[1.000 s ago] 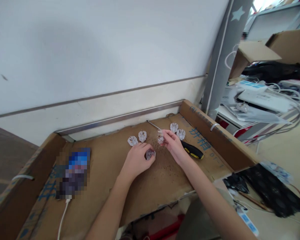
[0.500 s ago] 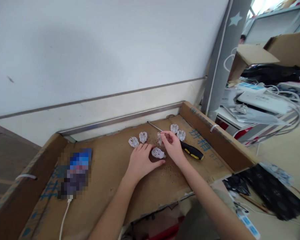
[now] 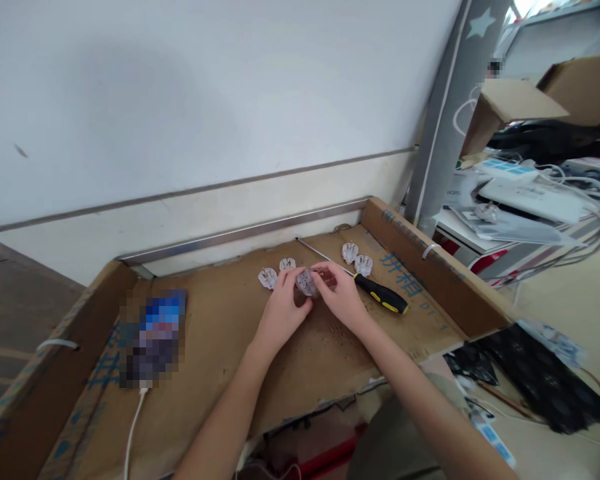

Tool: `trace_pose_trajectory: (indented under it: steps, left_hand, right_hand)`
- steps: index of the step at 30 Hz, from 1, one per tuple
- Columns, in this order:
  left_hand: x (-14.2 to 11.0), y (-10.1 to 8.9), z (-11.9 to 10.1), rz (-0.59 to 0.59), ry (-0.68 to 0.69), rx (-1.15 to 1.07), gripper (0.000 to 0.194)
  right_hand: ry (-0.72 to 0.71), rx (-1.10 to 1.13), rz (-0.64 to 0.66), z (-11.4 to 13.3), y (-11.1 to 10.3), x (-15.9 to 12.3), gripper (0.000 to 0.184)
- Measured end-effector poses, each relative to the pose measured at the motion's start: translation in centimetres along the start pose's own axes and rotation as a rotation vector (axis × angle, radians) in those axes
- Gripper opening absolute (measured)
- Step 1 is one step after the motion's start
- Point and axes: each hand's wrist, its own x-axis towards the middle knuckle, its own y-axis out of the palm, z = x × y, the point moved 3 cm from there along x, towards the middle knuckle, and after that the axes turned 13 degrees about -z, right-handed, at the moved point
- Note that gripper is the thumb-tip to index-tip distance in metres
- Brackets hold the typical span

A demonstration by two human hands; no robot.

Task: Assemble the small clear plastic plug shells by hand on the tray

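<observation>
My left hand (image 3: 282, 312) and my right hand (image 3: 341, 299) meet over the middle of a cardboard tray (image 3: 215, 347). Together they hold a clear plastic plug (image 3: 306, 283) between the fingertips. Just behind the hands lie two more clear plugs (image 3: 269, 277), and another pair of clear plugs (image 3: 356, 258) sits to the right. A screwdriver with a black and yellow handle (image 3: 380, 297) lies right of my right hand, its shaft pointing to the back.
A phone (image 3: 153, 337) on a white cable lies at the tray's left. The tray has raised cardboard walls (image 3: 430, 273). A grey post (image 3: 443, 113), boxes, power strips and cables crowd the right side. A white wall stands behind.
The plug lay on the cardboard under my left fingers half a second ago; now both hands have closed together around it and lifted it slightly toward the back.
</observation>
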Motion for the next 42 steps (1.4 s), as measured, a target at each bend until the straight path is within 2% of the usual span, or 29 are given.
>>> trace_pose_trajectory:
  steps: [4, 11, 15, 18, 23, 28, 33, 37, 42]
  left_hand:
    - [0.1, 0.1, -0.2, -0.074, 0.017, -0.06, 0.053]
    - [0.1, 0.4, 0.1, 0.002, -0.206, -0.299, 0.045]
    - [0.2, 0.3, 0.4, -0.046, -0.269, -0.338, 0.049]
    - [0.3, 0.0, 0.4, -0.082, -0.259, -0.316, 0.052]
    - [0.3, -0.2, -0.2, -0.043, -0.168, -0.283, 0.046]
    - [0.2, 0.0, -0.4, -0.009, -0.202, -0.396, 0.046]
    - [0.3, -0.1, -0.5, -0.032, -0.232, -0.48, 0.047]
    - [0.4, -0.3, -0.8, -0.038, -0.3, -0.517, 0.04]
    - [0.4, -0.6, -1.2, 0.002, -0.335, -0.527, 0.04]
  right_hand:
    - [0.026, 0.031, 0.029, -0.3, 0.1, 0.0, 0.024]
    - [0.114, 0.082, 0.036, -1.3, 0.2, 0.2, 0.025]
    - [0.157, 0.111, 0.018, -1.7, 0.2, 0.3, 0.026]
    - [0.152, 0.121, -0.007, -1.4, 0.1, 0.3, 0.027]
    - [0.087, 0.11, 0.008, -0.2, -0.1, 0.1, 0.026]
    - [0.108, 0.153, 0.022, 0.2, 0.0, 0.1, 0.028]
    - [0.193, 0.258, 0.052, 0.0, 0.1, 0.2, 0.032]
    - [0.291, 0.333, 0.102, 0.0, 0.1, 0.2, 0.031]
    - [0.403, 0.367, 0.121, -0.3, 0.3, 0.1, 0.039]
